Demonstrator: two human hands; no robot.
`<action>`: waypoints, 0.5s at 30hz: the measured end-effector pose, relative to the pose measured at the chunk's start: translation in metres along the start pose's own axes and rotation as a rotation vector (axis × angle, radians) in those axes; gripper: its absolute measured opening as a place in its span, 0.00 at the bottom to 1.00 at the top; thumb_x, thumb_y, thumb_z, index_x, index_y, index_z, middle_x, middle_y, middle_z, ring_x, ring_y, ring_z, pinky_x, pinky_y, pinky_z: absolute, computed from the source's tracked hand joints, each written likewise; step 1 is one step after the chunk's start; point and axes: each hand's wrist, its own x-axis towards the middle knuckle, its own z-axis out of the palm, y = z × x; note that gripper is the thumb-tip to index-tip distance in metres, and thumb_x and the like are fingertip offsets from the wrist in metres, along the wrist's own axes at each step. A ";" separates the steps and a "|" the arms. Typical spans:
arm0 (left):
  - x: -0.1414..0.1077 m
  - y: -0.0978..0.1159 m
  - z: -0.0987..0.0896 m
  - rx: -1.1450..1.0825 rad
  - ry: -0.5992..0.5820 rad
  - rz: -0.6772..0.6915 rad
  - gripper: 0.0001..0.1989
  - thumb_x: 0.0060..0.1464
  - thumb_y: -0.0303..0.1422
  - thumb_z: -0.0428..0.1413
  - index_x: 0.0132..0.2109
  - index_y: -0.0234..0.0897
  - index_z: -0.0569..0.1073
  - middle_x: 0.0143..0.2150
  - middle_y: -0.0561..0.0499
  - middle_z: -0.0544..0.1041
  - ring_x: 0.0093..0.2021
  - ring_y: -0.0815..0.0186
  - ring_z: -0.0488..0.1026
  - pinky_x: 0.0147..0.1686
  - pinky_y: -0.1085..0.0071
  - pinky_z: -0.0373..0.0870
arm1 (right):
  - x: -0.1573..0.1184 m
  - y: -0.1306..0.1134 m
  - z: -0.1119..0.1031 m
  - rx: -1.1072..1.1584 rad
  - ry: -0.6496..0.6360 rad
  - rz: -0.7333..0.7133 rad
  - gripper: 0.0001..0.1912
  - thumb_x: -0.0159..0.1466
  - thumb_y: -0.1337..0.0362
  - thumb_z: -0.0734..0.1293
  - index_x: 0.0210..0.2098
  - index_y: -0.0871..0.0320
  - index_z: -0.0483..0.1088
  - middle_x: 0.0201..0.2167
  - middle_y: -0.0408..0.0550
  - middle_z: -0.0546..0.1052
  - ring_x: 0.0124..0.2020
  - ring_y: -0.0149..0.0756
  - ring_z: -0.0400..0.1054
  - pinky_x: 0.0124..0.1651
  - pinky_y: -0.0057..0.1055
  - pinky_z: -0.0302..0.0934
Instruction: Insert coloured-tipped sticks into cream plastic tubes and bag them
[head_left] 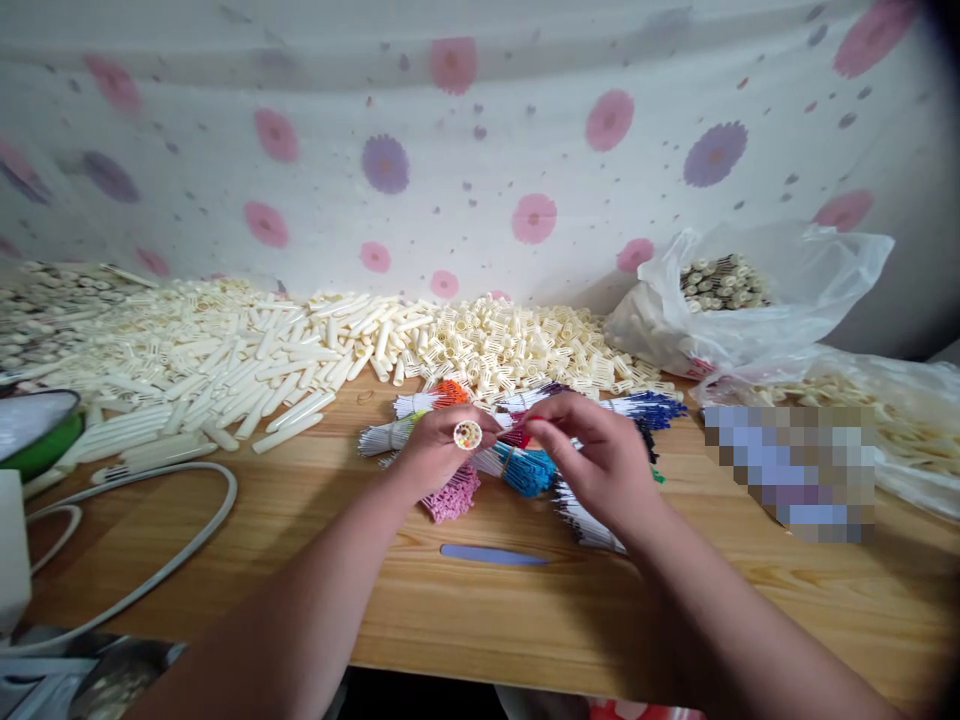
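Observation:
My left hand [444, 440] is closed around a cream plastic tube whose round end [467, 434] faces me, with small coloured tips inside it. Close on its right, my right hand [589, 445] pinches something small and red [529, 428] between thumb and fingers. Under and around both hands lie banded bundles of thin white sticks with coloured ends: orange [452, 393], light blue [531, 472], pink [454, 497] and dark blue [654, 408]. Part of the red bundle is hidden by my hands.
Cream plastic tubes [292, 370] and short cream pieces [517, 345] are heaped along the back. A lilac flat tool [493, 554] lies in front. Plastic bags [810, 285] of parts stand at the right. A white cable [225, 500] loops at the left.

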 end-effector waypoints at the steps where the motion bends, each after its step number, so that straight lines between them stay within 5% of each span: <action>1: 0.001 -0.001 0.000 0.058 0.065 0.032 0.09 0.51 0.37 0.58 0.32 0.35 0.75 0.32 0.49 0.77 0.34 0.66 0.73 0.36 0.68 0.68 | -0.003 -0.006 -0.004 -0.014 0.115 -0.068 0.02 0.61 0.66 0.64 0.33 0.56 0.70 0.29 0.45 0.75 0.30 0.32 0.69 0.33 0.31 0.64; 3: 0.002 -0.004 -0.001 0.140 0.137 0.076 0.09 0.52 0.37 0.57 0.29 0.35 0.74 0.29 0.50 0.76 0.31 0.67 0.72 0.34 0.69 0.68 | -0.008 -0.019 -0.014 -0.009 0.298 -0.220 0.06 0.61 0.69 0.64 0.36 0.53 0.69 0.31 0.46 0.76 0.34 0.35 0.71 0.37 0.35 0.66; 5: 0.003 -0.007 -0.001 0.186 0.134 0.133 0.09 0.53 0.35 0.56 0.29 0.35 0.74 0.29 0.51 0.76 0.30 0.68 0.71 0.33 0.70 0.67 | -0.013 -0.032 -0.022 -0.026 0.332 -0.352 0.10 0.60 0.72 0.64 0.38 0.52 0.69 0.32 0.47 0.76 0.36 0.37 0.72 0.40 0.37 0.67; 10: 0.002 -0.011 -0.002 0.206 0.061 0.203 0.06 0.52 0.29 0.56 0.29 0.36 0.74 0.27 0.53 0.74 0.29 0.69 0.69 0.33 0.71 0.65 | -0.016 -0.052 -0.027 -0.136 0.051 -0.446 0.12 0.58 0.74 0.63 0.39 0.54 0.70 0.30 0.48 0.77 0.34 0.36 0.73 0.35 0.33 0.68; 15: 0.001 -0.009 0.001 0.187 -0.026 0.113 0.06 0.51 0.26 0.54 0.29 0.37 0.74 0.29 0.54 0.74 0.29 0.69 0.69 0.33 0.72 0.65 | -0.014 -0.045 -0.015 -0.151 0.030 -0.478 0.16 0.58 0.75 0.63 0.44 0.52 0.66 0.33 0.48 0.77 0.37 0.36 0.73 0.38 0.35 0.69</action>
